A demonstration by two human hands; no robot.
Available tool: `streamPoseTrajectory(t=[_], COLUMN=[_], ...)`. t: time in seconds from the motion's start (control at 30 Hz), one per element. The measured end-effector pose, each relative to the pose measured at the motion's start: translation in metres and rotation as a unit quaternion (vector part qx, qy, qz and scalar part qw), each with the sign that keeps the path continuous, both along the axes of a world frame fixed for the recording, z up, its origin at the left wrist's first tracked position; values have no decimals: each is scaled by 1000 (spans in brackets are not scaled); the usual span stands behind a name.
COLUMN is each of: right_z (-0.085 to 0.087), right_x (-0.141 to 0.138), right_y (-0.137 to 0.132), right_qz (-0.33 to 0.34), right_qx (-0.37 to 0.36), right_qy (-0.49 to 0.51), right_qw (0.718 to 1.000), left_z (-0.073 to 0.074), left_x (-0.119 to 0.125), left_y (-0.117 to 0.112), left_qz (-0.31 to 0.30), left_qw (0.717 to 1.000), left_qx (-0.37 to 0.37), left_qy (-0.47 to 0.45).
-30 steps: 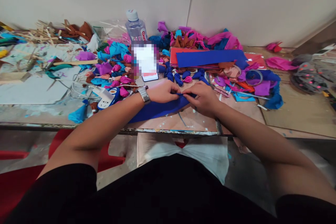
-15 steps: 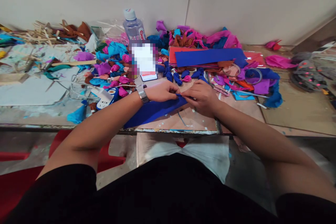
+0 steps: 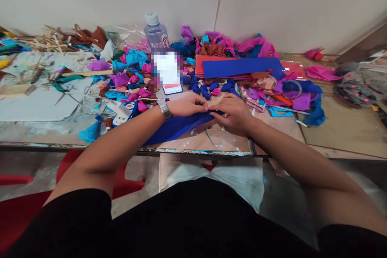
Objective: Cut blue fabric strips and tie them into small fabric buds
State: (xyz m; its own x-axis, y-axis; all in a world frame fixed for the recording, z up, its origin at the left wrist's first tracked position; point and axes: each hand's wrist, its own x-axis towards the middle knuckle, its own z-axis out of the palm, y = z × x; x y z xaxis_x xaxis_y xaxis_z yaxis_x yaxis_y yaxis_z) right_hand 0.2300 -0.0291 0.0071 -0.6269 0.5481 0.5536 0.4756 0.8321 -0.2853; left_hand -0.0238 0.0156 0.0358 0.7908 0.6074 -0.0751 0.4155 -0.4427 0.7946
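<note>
A long strip of dark blue crepe paper lies slanted across the near part of the table. My left hand, with a metal watch at its wrist, pinches the strip's upper edge near its right end. Close against it, my right hand grips the same end between thumb and fingers. The fingertips of both hands nearly meet, and the bit of paper between them is mostly hidden. Just beyond my hands sit several small twisted blue paper pieces and a pink one.
A phone leans before a water bottle. Left are a blue-and-white power strip and coloured paper pieces. A flat blue sheet lies on red sheets behind; tape rolls stand right. The table edge runs near my lap.
My fingers have shifted slightly at the strip's end, and the right-hand fingers look a little straighter. The blue strip's end shows less between my hands. The view has moved slightly.
</note>
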Motion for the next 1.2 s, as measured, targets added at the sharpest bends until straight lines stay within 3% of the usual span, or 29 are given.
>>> streamPoseTrajectory(t=[0.3,0.77,1.2], right_z=[1,-2,1], right_x=[-3,-7,-10], right_y=[-1,0,-6], right_qz=[-36,-86,-125], right_qx=[-23,-23,-14], right_qy=[3,-34,-45], right_qw=[999,995,991], left_z=[-6,-3,-5], left_x=[2,10,14], left_y=[-2,-25,-30], left_qz=[21,72,93], left_qw=[998,965,943], left_qx=[57,251,318], left_qy=[-6,34,45])
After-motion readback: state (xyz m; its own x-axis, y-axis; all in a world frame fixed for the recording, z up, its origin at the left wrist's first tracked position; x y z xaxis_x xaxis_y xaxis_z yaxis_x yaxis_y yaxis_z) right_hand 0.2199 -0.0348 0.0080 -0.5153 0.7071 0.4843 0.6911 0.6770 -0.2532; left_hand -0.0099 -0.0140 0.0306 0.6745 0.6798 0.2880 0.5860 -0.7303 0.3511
